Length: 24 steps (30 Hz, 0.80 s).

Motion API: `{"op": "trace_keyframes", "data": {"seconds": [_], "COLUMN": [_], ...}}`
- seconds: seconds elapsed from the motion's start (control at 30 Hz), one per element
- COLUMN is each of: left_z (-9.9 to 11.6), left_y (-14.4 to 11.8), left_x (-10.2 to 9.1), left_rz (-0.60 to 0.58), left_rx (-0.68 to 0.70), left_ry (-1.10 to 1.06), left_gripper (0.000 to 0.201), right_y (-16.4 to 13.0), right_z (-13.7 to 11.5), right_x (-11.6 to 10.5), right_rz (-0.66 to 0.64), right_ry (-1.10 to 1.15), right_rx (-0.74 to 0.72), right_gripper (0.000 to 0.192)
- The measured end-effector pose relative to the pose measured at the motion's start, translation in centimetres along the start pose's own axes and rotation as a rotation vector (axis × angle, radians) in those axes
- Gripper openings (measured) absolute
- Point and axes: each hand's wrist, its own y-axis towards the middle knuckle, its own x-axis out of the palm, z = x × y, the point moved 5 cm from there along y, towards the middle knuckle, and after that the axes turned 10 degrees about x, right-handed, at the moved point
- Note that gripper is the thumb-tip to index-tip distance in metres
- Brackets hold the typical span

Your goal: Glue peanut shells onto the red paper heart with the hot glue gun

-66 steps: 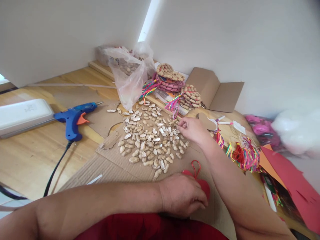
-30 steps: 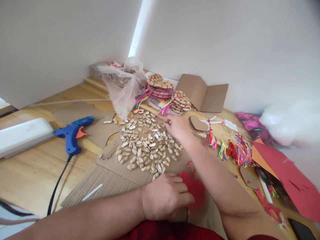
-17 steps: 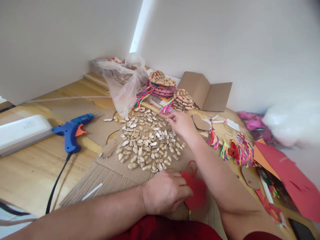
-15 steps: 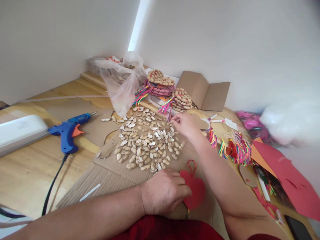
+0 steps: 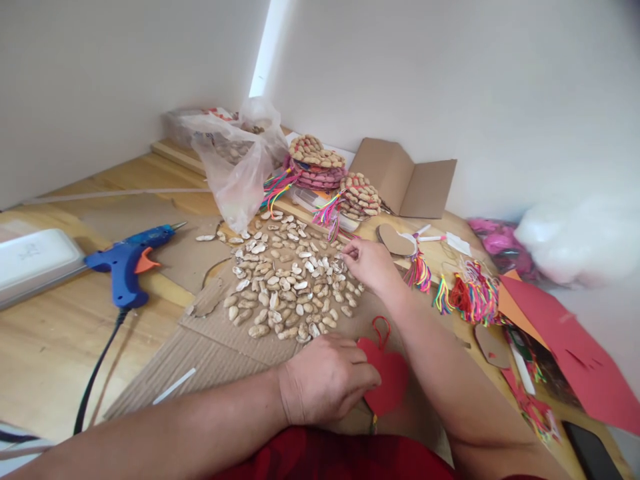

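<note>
Our left hand lies nearest to us, palm down with the fingers curled onto the edge of a red heart cutout, pinning it to the cardboard sheet. A small red loop sits at the heart's 12 o'clock.

Farther out, at about 1 o'clock from the left hand, our right hand reaches over the right edge of the spread of peanut shells, thumb and forefinger pinched together at one shell; we cannot tell whether it is lifted clear.

The shells lie scattered on the cardboard, which rests on the wooden desk. At 9 o'clock from the shells lies a blue glue gun, its black cord running toward us. At 3 o'clock from the right hand are bunches of coloured threads and red paper.

Beyond the shells, at 12 o'clock, stand stacks of shell-covered hearts with tassels, a clear plastic bag at their 9 o'clock and a folded cardboard piece at their 3 o'clock, against the white wall.
</note>
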Motion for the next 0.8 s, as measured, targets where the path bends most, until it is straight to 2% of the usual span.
{"op": "trace_keyframes", "data": {"seconds": [0.23,0.4,0.6,0.8], "left_z": [-0.1,-0.2,-0.3,-0.3], "left_y": [-0.1,-0.1,-0.1,-0.1], "left_x": [0.1,0.1,0.2,0.1], "left_rz": [-0.003,0.021,0.018,0.031], "left_rx": [-0.011,-0.018,-0.024,-0.033], "left_ry": [-0.02,-0.038,-0.054,-0.064], "left_gripper": [0.018,0.018,0.016,0.018], "right_y": [-0.1,0.3,0.1,-0.5], "right_z": [0.0,-0.3,-0.7,-1.0], "right_x": [0.1,0.5,1.2,0.9], "right_rz": [0.045,0.13,0.097,0.019], "right_ry": [-0.062,-0.164,-0.29,-0.402], "right_rx": [-0.065,-0.129,-0.252,-0.329], "right_gripper": [0.008,0.016,0.024,0.024]}}
